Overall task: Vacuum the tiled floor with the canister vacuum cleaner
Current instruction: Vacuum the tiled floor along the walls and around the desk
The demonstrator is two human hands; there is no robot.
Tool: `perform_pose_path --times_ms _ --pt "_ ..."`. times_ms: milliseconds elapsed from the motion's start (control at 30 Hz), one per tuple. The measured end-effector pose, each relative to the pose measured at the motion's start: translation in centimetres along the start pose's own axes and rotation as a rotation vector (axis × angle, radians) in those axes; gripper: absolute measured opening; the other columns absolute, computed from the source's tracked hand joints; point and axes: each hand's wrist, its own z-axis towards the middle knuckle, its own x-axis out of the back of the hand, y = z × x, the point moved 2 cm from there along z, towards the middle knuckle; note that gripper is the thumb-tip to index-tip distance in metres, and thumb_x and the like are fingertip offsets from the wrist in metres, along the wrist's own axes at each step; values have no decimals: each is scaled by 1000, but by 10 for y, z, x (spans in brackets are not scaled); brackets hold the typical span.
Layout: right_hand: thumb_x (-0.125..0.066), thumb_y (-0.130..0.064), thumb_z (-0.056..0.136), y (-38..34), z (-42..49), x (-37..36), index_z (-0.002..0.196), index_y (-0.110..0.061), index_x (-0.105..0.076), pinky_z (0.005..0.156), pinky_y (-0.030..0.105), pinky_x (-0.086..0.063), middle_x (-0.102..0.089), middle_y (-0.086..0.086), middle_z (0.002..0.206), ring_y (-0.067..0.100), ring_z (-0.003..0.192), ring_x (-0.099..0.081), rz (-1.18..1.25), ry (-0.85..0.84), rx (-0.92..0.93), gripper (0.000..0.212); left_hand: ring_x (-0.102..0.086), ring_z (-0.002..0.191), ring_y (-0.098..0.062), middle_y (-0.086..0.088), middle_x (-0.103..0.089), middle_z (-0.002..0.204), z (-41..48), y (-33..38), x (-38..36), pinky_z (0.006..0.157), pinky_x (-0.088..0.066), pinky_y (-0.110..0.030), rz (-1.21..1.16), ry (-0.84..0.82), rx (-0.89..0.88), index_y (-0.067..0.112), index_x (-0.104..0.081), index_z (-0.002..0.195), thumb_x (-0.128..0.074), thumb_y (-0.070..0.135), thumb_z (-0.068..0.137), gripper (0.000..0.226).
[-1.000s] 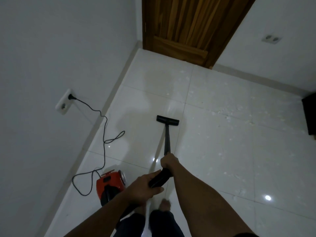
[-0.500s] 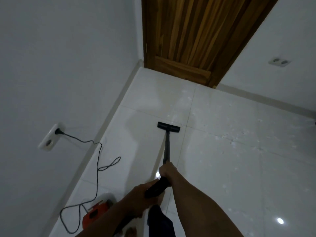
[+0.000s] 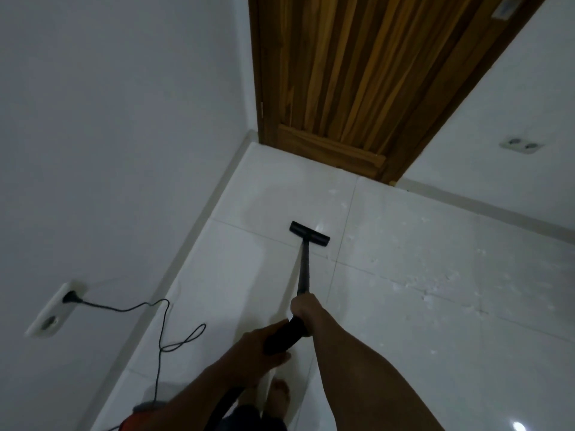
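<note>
Floor head (image 3: 309, 234) has pushed closer to the door (image 3: 357, 88) than a second ago. White crumbs (image 3: 435, 287) on the tiled floor (image 3: 404, 353) to its right are still unswept. Right hand (image 3: 303, 309) is clamped on the wand (image 3: 304, 269) and left hand (image 3: 258, 346) is wrapped round its rear grip. Canister (image 3: 132, 426) sits at the bottom edge.

No text, brand or number is readable. The orange canister vacuum cleaner (image 3: 133, 426) and the pale plate (image 3: 504, 8) on the door frame (image 3: 448, 88) are too blurred.
</note>
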Motion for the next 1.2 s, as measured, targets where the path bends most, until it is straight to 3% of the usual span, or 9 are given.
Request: perform_pose_path --times_ms 200,333,567,667,767,867,1000,1100,1200 --pt "-46 -18 97 -43 13 25 147 -4 -37 93 44 -55 -57 18 129 33 111 -60 38 -8 -52 52 -55 123 -7 6 -55 141 40 13 36 106 -44 -26 28 -35 -1 35 -32 151 -66 32 92 67" --pt "-45 -18 98 -78 30 46 147 -5 -37 93 46 -55 -57 18 126 33 108 -60 102 1 -80 51 -51 128 -5 7 -53 144 77 23 66 111 -39 -25 37 -50 -7 35 -31 151 -68 31 92 70" --pt "-46 -16 97 -127 64 71 149 -6 -36 87 41 -57 -57 16 128 31 108 -62 110 84 -86 54 -66 90 -1 13 -65 115 131 42 106 85 -54 -21 6 -70 -8 44 -38 142 -67 27 92 61" --pt "-44 -15 99 -140 79 87 152 -7 -31 73 32 -51 -57 15 130 28 107 -62 73 113 -60 55 -58 114 1 24 -56 119 155 52 115 102 -46 -19 -9 -108 9 45 -42 140 -68 30 91 57" --pt "-44 -14 98 -157 100 109 154 -10 -28 69 30 -47 -57 15 131 27 107 -62 47 124 -46 58 -49 129 -1 17 -50 142 183 62 122 107 -36 -17 -3 -116 27 35 -32 151 -68 34 91 70" --pt "-44 -11 98 -179 125 132 156 -13 -24 69 30 -45 -57 13 133 27 110 -62 17 119 -17 61 -48 133 -4 12 -47 149 215 75 127 113 -38 -24 -14 -73 45 37 -30 152 -66 39 91 71" --pt "-42 -14 99 -210 163 167 158 -18 -20 71 29 -44 -56 14 135 29 111 -61 -28 104 53 63 -60 119 -4 13 -54 142 266 101 139 95 -50 -17 -66 -49 94 45 -28 151 -58 48 92 65" --pt "-44 -16 98 -231 187 188 158 -20 -18 73 29 -45 -55 14 137 29 112 -61 -91 81 91 66 -61 112 0 16 -59 134 292 121 145 95 -50 -19 -127 4 115 48 -32 148 -59 45 92 62" --pt "-44 -15 97 -250 202 203 159 -22 -15 80 30 -48 -52 14 140 30 117 -59 -123 57 103 69 -58 96 13 24 -54 132 310 135 151 79 -46 -4 -121 32 99 50 -28 148 -60 38 94 63"
